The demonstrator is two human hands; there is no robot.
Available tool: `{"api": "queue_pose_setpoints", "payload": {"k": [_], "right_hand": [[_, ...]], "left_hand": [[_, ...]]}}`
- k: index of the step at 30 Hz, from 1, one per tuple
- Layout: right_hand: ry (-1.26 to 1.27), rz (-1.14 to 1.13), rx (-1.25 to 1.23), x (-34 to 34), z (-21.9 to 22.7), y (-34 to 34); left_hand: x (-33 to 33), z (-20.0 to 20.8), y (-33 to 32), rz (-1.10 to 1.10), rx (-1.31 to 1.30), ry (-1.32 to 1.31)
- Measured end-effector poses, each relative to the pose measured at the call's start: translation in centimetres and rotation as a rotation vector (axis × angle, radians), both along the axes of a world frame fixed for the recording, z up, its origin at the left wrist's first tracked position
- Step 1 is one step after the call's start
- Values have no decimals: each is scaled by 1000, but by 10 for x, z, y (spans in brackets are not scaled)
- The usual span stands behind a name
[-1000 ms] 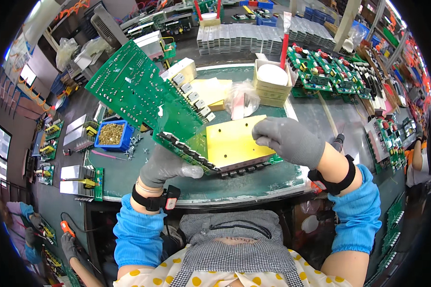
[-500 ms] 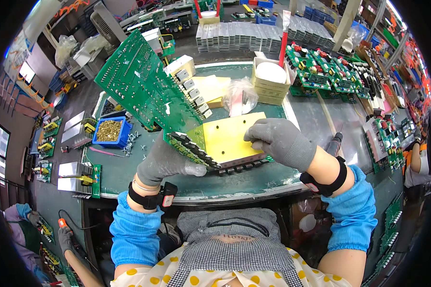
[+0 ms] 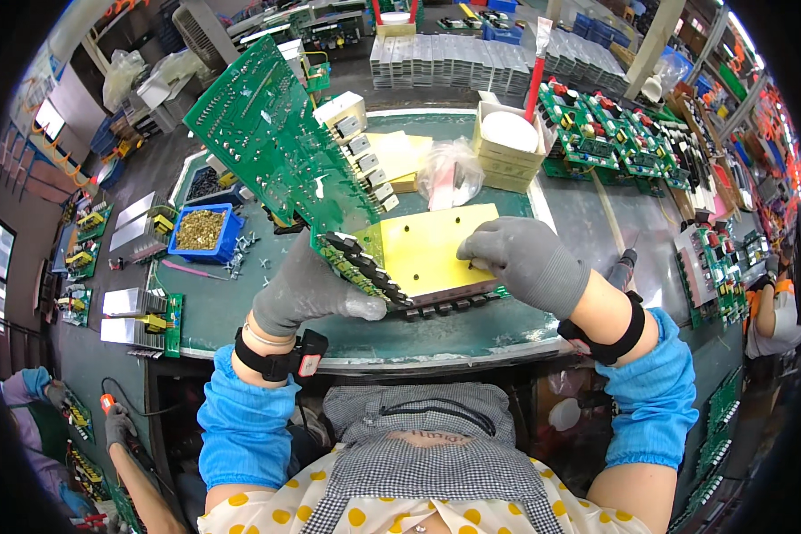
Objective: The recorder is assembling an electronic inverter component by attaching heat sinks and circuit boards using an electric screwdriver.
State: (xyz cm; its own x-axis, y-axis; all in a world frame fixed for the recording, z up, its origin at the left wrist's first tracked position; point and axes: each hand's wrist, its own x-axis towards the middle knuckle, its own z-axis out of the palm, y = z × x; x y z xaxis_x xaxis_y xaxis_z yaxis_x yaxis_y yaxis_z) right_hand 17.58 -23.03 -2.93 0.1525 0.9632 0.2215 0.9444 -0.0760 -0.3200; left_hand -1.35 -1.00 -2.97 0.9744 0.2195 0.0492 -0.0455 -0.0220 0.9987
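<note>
Left hand clasps the probably stiff, fragile circuit board sensibly, by its six-o'clock edge. Right hand is pinched, contents unclear.

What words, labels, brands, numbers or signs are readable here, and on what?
None I can quote.
Checked apron: dark lettering on the chest, too blurred to give reliably.
Black wrist device by the left hand: pale label with a red mark, too small.
Green circuit board: any markings too small.
Yellow plate: no lettering visible.
</note>
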Motion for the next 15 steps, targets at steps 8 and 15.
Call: {"api": "queue_pose_setpoints", "payload": {"k": [8, 15], "right_hand": [[-176, 41, -82, -13, 14, 3], [-271, 37, -200, -15, 20, 2]], "left_hand": [[-1, -1, 2, 0, 41, 18], [-3, 5, 0, 6, 63, 59]]}}
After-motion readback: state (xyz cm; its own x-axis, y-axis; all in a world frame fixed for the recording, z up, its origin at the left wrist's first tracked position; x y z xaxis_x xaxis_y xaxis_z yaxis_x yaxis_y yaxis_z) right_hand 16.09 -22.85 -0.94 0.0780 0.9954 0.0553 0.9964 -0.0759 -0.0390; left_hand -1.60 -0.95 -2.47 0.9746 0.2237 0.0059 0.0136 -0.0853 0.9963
